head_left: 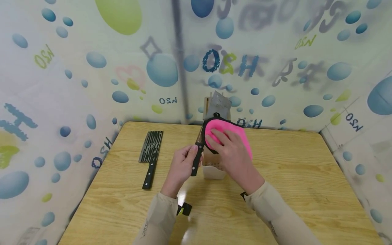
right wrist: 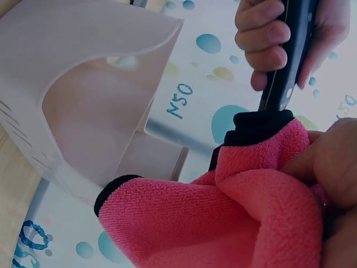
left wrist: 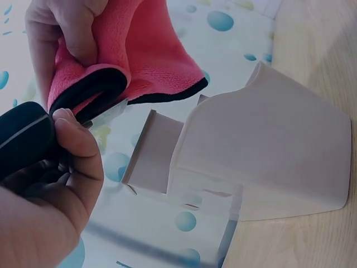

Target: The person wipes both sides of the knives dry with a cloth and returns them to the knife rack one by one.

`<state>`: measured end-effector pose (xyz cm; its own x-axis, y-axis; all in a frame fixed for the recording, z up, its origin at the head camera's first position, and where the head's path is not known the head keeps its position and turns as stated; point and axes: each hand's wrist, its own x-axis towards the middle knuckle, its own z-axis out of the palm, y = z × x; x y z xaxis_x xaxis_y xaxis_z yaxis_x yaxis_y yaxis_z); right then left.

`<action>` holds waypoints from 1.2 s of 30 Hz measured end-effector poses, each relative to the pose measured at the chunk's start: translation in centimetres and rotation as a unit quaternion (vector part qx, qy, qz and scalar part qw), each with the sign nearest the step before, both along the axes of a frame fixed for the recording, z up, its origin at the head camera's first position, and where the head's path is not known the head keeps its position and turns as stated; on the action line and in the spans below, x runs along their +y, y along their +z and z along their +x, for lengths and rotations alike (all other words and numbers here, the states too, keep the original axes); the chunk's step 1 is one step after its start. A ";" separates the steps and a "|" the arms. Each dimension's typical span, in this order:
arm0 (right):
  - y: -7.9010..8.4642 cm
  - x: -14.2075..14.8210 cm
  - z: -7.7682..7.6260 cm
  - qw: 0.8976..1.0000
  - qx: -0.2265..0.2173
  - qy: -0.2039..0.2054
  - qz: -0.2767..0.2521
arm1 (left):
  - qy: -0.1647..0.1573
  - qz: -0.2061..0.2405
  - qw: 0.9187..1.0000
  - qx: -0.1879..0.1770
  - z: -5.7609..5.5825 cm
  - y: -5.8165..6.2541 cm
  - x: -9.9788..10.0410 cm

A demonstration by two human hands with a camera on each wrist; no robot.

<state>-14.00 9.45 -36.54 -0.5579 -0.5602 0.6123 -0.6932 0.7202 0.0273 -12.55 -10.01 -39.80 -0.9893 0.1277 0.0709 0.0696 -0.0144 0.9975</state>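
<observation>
My left hand point(head_left: 183, 163) grips the black riveted handle point(head_left: 197, 160) of a kitchen knife, its thumb lying along the upper end. A pink cloth point(left wrist: 145, 50) with black edging is folded over the knife's blade. My right hand point(head_left: 231, 153) holds this cloth, fingers spread on its face in the head view and pinching the folds in the left wrist view. Beyond the cloth a broad grey blade point(head_left: 218, 103) shows, in line with the handle; its middle is hidden. Both hands are raised in front of a pale knife holder point(left wrist: 268, 145).
A cleaver point(head_left: 151, 149) with a streaked dark blade and black handle lies on the table's left side. The wooden table point(head_left: 291, 190) ends at a patterned backdrop point(head_left: 269, 41) behind and on both sides. A dark wrist mount point(head_left: 185, 209) hangs by the left sleeve.
</observation>
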 end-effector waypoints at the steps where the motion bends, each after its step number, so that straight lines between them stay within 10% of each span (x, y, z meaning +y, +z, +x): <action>1: 0.0 0.1 -0.1 1.000 0.000 -0.001 -0.001 | -0.001 0.002 1.000 0.002 0.0 -0.1 0.0; 36: 0.7 2.6 -4.6 0.998 0.024 -0.041 -0.033 | -0.002 -0.014 1.000 0.013 0.4 -0.4 0.2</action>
<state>-18.60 12.08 -35.80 -0.5692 -0.4722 0.6731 -0.6312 0.7755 0.0102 -12.11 -9.85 -40.17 -0.9866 0.1338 0.0938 0.0964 0.0136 0.9952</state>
